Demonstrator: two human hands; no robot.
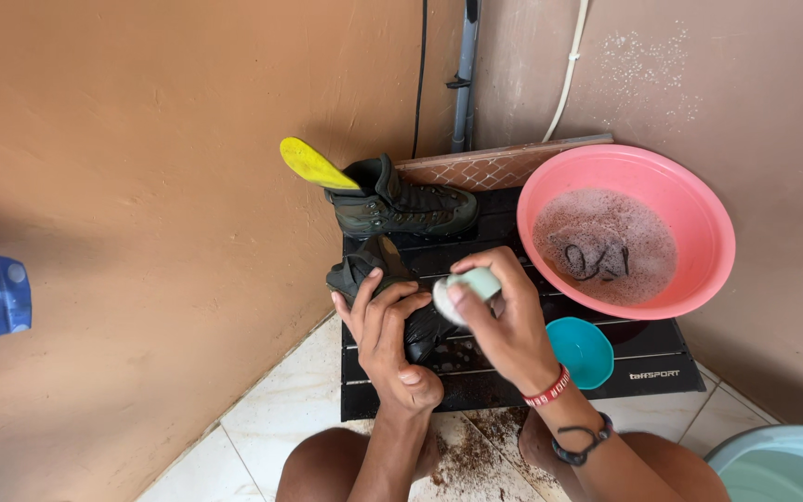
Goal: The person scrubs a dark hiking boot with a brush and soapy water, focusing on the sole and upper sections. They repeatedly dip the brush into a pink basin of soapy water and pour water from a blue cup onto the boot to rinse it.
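Evidently mid-wash, a dark boot (392, 293) on the black platform (643, 358) is gripped by the left hand (385, 330) and soaped with a pale bar (468, 290) clasped in the right hand (504, 321), while the far boot (406, 203) stands apart, left of the sudsy pink basin (699, 209).

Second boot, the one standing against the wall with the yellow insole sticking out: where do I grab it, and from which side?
Judging by its pose, grip the standing boot at the open ankle collar, coming from above. It sits upright, so the collar offers a rim; the yellow insole juts out leftward, so approach from the laced side.
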